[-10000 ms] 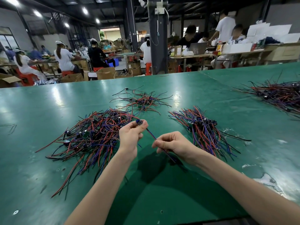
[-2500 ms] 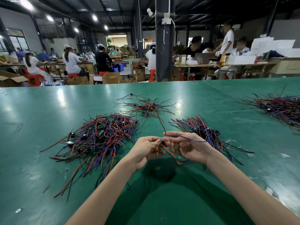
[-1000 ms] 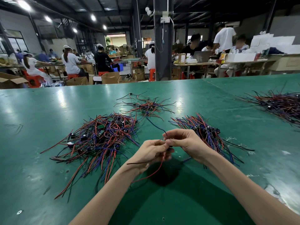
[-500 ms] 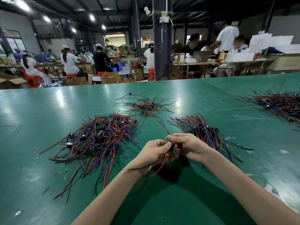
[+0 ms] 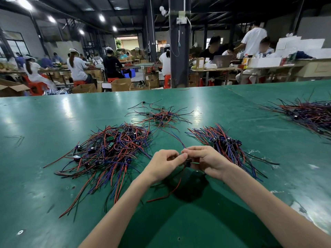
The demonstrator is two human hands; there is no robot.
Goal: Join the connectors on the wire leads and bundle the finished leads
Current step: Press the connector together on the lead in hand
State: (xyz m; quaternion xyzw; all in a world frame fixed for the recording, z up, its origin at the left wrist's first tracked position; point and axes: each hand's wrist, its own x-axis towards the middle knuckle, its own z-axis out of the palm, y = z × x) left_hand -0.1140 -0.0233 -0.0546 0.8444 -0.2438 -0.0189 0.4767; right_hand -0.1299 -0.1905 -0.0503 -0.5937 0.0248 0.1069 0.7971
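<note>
My left hand (image 5: 165, 162) and my right hand (image 5: 206, 161) meet just above the green table (image 5: 44, 122), fingertips touching. Between them they pinch a small black connector (image 5: 188, 162). A red lead (image 5: 172, 187) hangs from it toward me, and a blue and red lead (image 5: 177, 138) runs away over my right fingers. A big tangle of red, blue and black leads (image 5: 109, 149) lies left of my hands. A tidier heap of blue and red leads (image 5: 227, 145) lies right behind my right hand.
A small scatter of leads (image 5: 159, 116) lies farther back at centre. Another pile (image 5: 311, 113) sits at the right edge. Beyond the table stand a dark pillar (image 5: 180, 51), cardboard boxes and seated people at other benches.
My hands have stayed pressed together on the connector, shifting slightly right. Ten seconds ago they were apart, each holding an end of a blue lead.
</note>
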